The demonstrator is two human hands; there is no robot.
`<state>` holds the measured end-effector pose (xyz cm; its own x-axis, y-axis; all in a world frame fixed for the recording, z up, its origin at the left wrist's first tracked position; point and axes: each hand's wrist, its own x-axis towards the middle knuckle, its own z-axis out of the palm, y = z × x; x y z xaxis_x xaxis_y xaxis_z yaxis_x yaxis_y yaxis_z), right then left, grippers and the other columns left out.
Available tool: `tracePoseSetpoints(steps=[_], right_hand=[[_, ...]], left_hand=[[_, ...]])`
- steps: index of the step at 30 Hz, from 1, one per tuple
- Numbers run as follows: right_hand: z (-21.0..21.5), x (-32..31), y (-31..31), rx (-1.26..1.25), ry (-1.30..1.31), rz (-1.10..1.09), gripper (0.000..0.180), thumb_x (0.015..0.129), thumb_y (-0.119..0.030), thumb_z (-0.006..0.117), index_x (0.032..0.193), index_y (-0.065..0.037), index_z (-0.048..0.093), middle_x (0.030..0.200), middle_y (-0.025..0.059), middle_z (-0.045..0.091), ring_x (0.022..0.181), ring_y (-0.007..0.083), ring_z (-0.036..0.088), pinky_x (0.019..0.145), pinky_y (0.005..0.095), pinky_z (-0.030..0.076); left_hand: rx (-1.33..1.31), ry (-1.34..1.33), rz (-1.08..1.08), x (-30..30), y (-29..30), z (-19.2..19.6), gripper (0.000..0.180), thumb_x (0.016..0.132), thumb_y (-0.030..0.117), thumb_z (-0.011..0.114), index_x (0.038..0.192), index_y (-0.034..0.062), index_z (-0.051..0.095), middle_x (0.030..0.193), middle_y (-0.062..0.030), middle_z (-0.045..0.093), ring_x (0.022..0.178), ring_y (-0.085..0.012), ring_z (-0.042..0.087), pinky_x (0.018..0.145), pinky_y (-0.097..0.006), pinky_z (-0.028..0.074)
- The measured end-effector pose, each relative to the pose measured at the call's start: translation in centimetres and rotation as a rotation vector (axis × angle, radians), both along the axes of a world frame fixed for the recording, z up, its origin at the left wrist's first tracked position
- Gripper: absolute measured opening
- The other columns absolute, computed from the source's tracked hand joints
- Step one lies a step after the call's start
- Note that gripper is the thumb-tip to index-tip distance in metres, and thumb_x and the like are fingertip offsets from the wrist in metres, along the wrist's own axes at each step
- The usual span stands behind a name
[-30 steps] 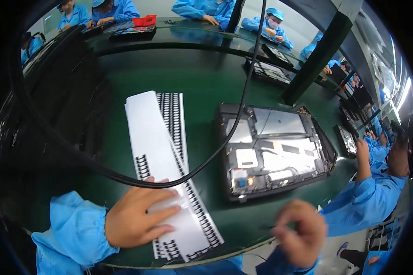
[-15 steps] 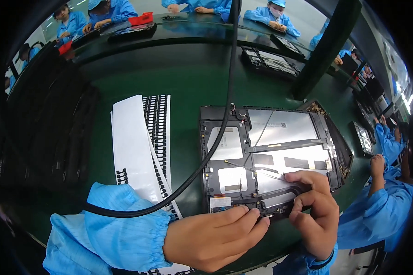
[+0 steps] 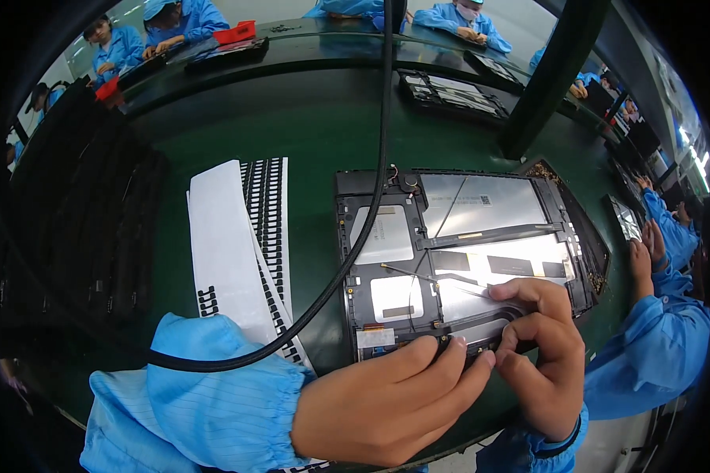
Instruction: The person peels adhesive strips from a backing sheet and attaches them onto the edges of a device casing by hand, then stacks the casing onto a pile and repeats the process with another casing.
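An opened tablet-like device (image 3: pixel 481 201), with silver plates, black frame and thin cables, lies in front of me on the green table. My left hand (image 3: pixel 386 402) reaches over its near edge, fingers held close together, tips at small parts on that edge. Whatever they pinch is too small and covered to make out. My right hand (image 3: pixel 544 355) is at the near right part, index finger bent over a slim grey strip (image 3: pixel 461 279) and a curved black cable (image 3: pixel 485 319). Its thumb and middle finger are closed together, and what is between them is hidden.
White sheets (image 3: pixel 225 229) with rows of black stickers lie left of the device. A black cable (image 3: pixel 385 126) hangs across the view. Dark stacked trays (image 3: pixel 79 229) stand left; a dark tray (image 3: pixel 584 225) and post (image 3: pixel 556 79) are right. Another person's sleeve (image 3: pixel 643 355) is nearby.
The view has shifted slightly, so the device sits a little higher. My left fingertips have moved right along the near edge, closer to my right hand, which keeps much the same pose.
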<state>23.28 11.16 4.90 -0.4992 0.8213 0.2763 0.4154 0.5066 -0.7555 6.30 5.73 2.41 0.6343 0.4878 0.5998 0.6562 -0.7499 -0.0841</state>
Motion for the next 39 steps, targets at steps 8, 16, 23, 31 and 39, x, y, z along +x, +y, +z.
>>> tracePoseSetpoints(steps=[8,16,23,31,39], right_hand=[[-0.6,1.6,0.2,-0.013,0.092,-0.031,0.015,0.056,-0.006,0.06,0.065,0.002,0.053,0.094,0.0157,0.052,0.091,0.0255,0.051,0.079,0.0325,0.039],[-1.6,0.8,-0.4,0.33,-0.008,0.047,0.017,0.054,-0.005,0.063,0.067,0.001,0.053,0.087,0.0168,0.052,0.084,0.0279,0.05,0.073,0.0353,0.04],[0.0,-1.2,-1.5,0.516,-0.126,0.069,0.016,0.051,0.001,0.059,0.064,0.001,0.05,0.075,0.0104,0.052,0.079,0.0278,0.047,0.072,0.0366,0.039],[0.0,-0.6,-5.2,0.726,-0.213,-0.031,0.021,0.062,-0.002,0.056,0.082,0.004,0.052,0.081,0.0165,0.051,0.08,0.028,0.052,0.07,0.0336,0.042],[-4.1,-9.0,-12.1,0.221,-0.025,0.382,0.012,0.063,0.0,0.059,0.073,0.002,0.054,0.067,0.0135,0.048,0.06,0.0275,0.049,0.054,0.0335,0.041]], left_hand=[[0.044,-0.02,-0.04,0.3,0.0,-1.1,0.019,0.076,0.009,0.049,0.083,-0.0069,0.058,0.096,-0.0199,0.055,0.085,-0.0278,0.051,0.074,-0.032,0.04],[-0.045,-0.362,0.016,1.2,-0.7,-1.7,0.017,0.075,0.007,0.05,0.078,-0.0073,0.059,0.093,-0.0195,0.057,0.085,-0.0284,0.054,0.071,-0.031,0.042],[0.071,-0.048,0.054,-0.3,-1.1,-1.0,0.015,0.067,0.01,0.053,0.077,-0.0001,0.06,0.094,-0.0144,0.058,0.083,-0.0231,0.055,0.066,-0.027,0.042],[-0.048,-0.21,-0.154,-4.5,-5.2,-0.7,0.017,0.073,0.01,0.056,0.083,-0.0033,0.057,0.098,-0.0199,0.056,0.091,-0.0311,0.056,0.077,-0.034,0.047],[-0.625,-0.345,0.186,-12.2,-11.5,-3.2,0.031,0.064,0.008,0.067,0.094,0.0021,0.06,0.103,-0.0148,0.054,0.096,-0.0296,0.052,0.077,-0.037,0.043]])
